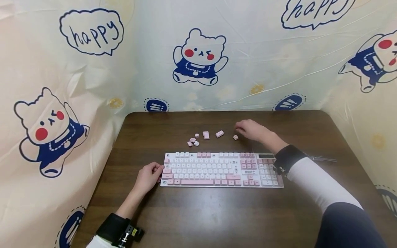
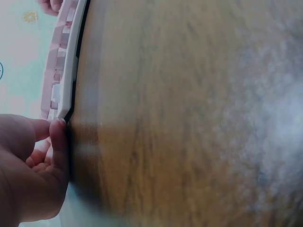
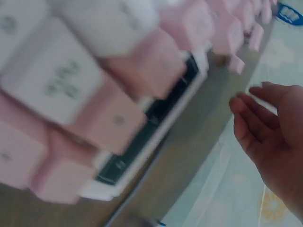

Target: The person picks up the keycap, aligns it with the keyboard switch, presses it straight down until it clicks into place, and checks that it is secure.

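Left hand (image 1: 149, 176) – nearest item, fingers loosely curled, fingertips touching the left end of the keyboard (image 1: 221, 169), bracing it. Keyboard lay flat, mid-table (image 1: 198, 220), pink and white. Right hand (image 1: 252, 130) – beyond the keyboard, fingers relaxed and slightly bent, empty, just beside one loose keycap (image 1: 235, 137); further keycaps (image 1: 204, 136) scattered to its left. Step judged: picking up a keycap. Next move called for a fine pinch on the small cap
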### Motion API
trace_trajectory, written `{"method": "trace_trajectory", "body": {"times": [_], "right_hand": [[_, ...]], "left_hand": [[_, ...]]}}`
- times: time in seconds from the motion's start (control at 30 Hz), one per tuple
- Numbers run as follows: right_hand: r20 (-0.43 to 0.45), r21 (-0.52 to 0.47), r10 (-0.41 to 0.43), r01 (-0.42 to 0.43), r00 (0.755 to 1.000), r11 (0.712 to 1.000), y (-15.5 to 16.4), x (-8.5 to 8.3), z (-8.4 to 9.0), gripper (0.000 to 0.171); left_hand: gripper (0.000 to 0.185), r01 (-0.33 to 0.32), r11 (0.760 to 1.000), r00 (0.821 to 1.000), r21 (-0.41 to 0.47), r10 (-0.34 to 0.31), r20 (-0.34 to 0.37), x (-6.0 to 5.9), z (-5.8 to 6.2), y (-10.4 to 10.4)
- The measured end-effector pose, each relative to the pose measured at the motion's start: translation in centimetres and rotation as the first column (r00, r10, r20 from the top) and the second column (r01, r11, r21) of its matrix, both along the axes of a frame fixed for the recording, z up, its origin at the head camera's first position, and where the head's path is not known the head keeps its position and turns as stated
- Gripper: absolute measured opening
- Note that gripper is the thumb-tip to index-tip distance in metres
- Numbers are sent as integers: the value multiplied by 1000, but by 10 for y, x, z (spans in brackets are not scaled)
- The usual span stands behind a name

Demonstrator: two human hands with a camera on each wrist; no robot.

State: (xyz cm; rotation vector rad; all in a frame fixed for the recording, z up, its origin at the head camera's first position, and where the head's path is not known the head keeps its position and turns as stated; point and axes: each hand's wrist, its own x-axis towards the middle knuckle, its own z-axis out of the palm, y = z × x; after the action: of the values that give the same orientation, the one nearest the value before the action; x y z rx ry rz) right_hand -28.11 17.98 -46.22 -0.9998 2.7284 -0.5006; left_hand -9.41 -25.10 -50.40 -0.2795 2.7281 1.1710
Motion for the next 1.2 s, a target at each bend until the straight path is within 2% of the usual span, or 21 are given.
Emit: {"method": "trace_trajectory", "body": {"times": [0.13, 0.3, 0.5, 0.87, 1.1, 1.2], "right_hand": [[77, -11, 68, -67, 995, 998, 1, -2, 2, 23], [150, 43, 73, -80, 986, 996, -2, -2, 0, 21], [151, 67, 51, -62, 987, 996, -6, -3, -5, 10], [164, 42, -5, -2, 986, 999, -13, 1, -6, 9], [128, 56, 4, -11, 992, 998, -21, 6, -7, 11], [164, 17, -24, 22, 986, 1000, -25, 10, -5, 14]], "left_hand": [[20, -2, 1000, 1000, -1, 2, -5, 0, 0, 0], [20, -6, 1000, 1000, 5, 6, 3, 0, -1, 0], [19, -2, 1000, 1000, 14, 2, 12, 2, -2, 1], [19, -6, 1000, 1000, 10, 5, 19, 0, 0, -2], [20, 7, 1000, 1000, 6, -7, 11, 0, -1, -3], [20, 9, 1000, 1000, 7, -9, 10, 0, -2, -4]]}}
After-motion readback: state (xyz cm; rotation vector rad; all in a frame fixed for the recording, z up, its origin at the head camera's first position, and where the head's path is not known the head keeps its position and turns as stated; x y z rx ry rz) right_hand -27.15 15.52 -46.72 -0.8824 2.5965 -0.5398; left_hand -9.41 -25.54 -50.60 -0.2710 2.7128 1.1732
